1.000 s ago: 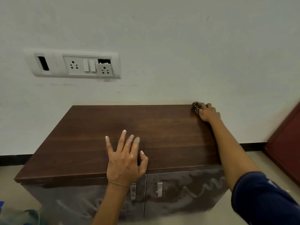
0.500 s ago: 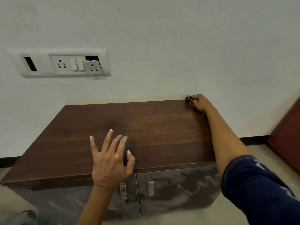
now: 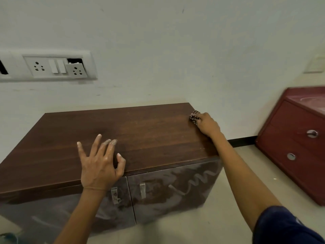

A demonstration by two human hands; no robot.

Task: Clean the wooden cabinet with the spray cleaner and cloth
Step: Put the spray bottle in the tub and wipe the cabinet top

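Left hand: my left hand [image 3: 101, 166] lies flat on the near edge of the wooden cabinet [image 3: 140, 136], fingers spread, holding nothing; the fingertips look dusty.
Right hand: my right hand [image 3: 207, 125] is closed around a small bunched, patterned cloth [image 3: 194, 117], pressing it on the top at the far right corner.
Cabinet: it stands against the wall, top brown and faintly dusty, the two doors [image 3: 172, 187] below smeared with pale streaks.
Spray cleaner: not in view anywhere I can make out.
Risk, wiping: I think the cloth could slip off the right edge, since it sits so close to it.
Risk, smearing: a dry cloth may only push dust about, and my left palm may leave marks on the top.
Risk, reach: leaning this far, I could lose balance if the left hand slides.
Hard to tell: the cloth's true size is hidden under my fingers.
Cut off: something greenish at the near left floor [image 3: 8, 237] is blurred and cropped.
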